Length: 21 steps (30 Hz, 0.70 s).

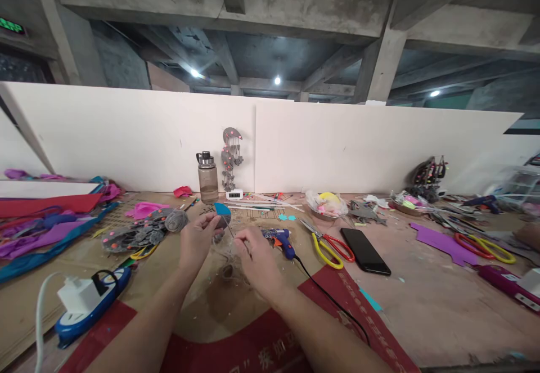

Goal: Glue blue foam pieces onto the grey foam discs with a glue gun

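Note:
My left hand (197,239) is closed, thumb and fingers pinching a small rounded blue-and-grey felt piece (222,210). Close to its right, my right hand (258,261) has its fingertips pressed together on a thin strand (230,231) that runs up toward the felt; whether it is thread or a needle is too fine to tell. Below the hands, loose grey yarn (228,272) lies on the brown table cover. A ball of grey yarn (176,220) rests left of my left hand, beside a heap of grey felt pieces with pink dots (137,235).
Right of my hands lie a blue glue gun (287,245) with its cord, scissors (327,246) and a black phone (365,251). A water bottle (207,180) and a hanging felt ornament (231,156) stand at the white panel. A blue power strip (95,305) sits front left.

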Each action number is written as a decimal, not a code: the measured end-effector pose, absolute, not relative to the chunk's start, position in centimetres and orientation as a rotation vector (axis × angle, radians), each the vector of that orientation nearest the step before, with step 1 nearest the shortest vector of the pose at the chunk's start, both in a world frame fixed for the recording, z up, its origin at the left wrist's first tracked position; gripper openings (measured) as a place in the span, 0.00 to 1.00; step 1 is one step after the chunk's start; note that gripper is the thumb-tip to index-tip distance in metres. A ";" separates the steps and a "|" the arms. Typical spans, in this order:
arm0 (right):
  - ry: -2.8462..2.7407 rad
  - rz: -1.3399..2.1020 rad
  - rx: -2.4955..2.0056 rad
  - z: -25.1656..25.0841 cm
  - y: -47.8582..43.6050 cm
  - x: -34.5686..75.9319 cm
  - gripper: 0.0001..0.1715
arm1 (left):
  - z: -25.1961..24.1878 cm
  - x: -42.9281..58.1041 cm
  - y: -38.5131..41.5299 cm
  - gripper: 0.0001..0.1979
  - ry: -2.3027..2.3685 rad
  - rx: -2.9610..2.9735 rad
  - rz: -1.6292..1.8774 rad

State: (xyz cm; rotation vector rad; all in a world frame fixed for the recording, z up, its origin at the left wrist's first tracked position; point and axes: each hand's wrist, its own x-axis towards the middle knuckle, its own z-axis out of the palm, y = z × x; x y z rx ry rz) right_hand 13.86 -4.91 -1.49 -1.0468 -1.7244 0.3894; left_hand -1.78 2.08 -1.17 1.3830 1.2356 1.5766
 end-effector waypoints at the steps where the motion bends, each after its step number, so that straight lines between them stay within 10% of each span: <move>1: -1.637 0.405 -1.061 -2.0 -4.3 14.3 0.07 | -1.4 -1.7 2.0 0.15 1.263 1.440 1.573; 8: -1.289 0.962 -0.984 -4.0 -1.8 14.6 0.47 | -2.1 -1.1 1.2 0.13 1.377 2.083 1.621; 13: -1.547 1.001 -1.096 -3.1 -2.8 14.5 0.18 | -1.5 -1.0 0.8 0.12 1.358 1.989 1.643; 21: -2.008 0.542 -1.203 -1.9 -5.0 14.7 0.19 | -1.1 -1.6 2.3 0.15 1.177 1.371 1.682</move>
